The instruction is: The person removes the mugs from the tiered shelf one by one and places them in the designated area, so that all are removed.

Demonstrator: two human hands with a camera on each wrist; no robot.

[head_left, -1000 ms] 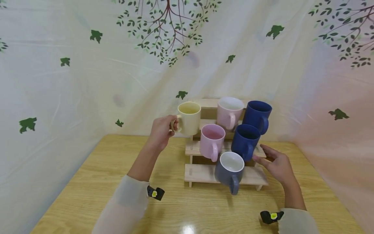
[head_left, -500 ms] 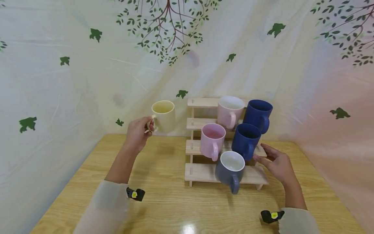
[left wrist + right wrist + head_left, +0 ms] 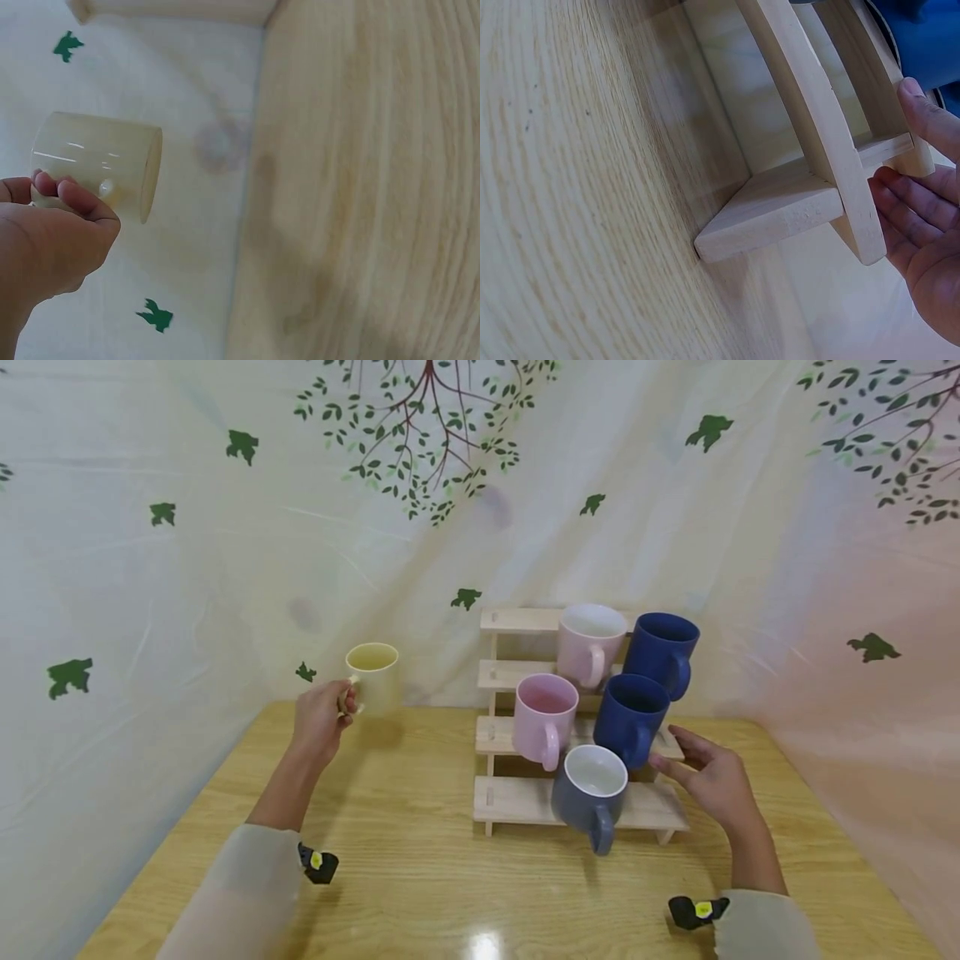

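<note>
My left hand grips the handle of a yellow mug, held upright above the back left of the table. In the left wrist view the fingers curl round the handle of the mug. My right hand holds the right end of a tiered wooden rack. The right wrist view has the thumb and fingers of the hand round a shelf end of the rack. On the rack stand a pink mug, a pale pink mug, a grey mug and two blue mugs.
The wooden table carries the rack right of its middle. A pale cloth printed with leaves and branches hangs behind the table and along both sides.
My left hand has carried the yellow mug leftward from beside the rack's upper shelves, and lower in the last half second. My right hand stays at the rack.
</note>
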